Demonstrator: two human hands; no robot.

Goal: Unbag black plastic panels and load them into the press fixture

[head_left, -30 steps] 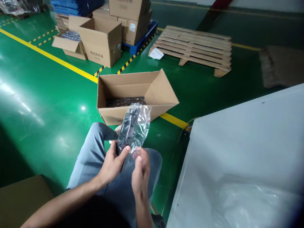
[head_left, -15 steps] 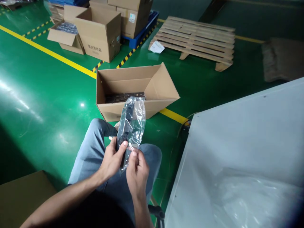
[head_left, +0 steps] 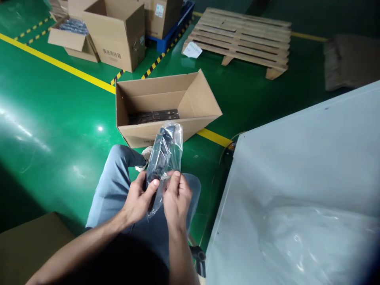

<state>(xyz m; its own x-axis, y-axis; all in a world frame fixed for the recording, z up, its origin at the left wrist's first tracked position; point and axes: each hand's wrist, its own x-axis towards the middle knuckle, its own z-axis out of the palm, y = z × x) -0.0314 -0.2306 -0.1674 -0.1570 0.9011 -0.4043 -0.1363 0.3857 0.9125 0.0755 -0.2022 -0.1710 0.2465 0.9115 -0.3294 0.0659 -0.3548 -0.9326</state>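
Observation:
Over my lap I hold a clear plastic bag [head_left: 166, 152] with a dark flat part inside it, its top pointing away from me. My left hand [head_left: 139, 198] grips the bag's lower left side, thumb pressed on the dark part. My right hand [head_left: 176, 197] pinches the bag's lower right edge with its fingertips. Just beyond my knees an open cardboard box [head_left: 196, 99] stands on the green floor, with dark flat parts [head_left: 154, 116] lying in its bottom.
A grey table top [head_left: 297, 166] fills the right side, with a clear plastic sheet [head_left: 311, 237] on it. A wooden pallet [head_left: 237, 35] and more open cardboard boxes [head_left: 118, 35] stand farther off. Another box [head_left: 26, 245] sits at my lower left. Yellow lines cross the floor.
My right hand has shifted its pinch up the bag's lower edge, and the bag has turned slightly. The view has tilted down a little.

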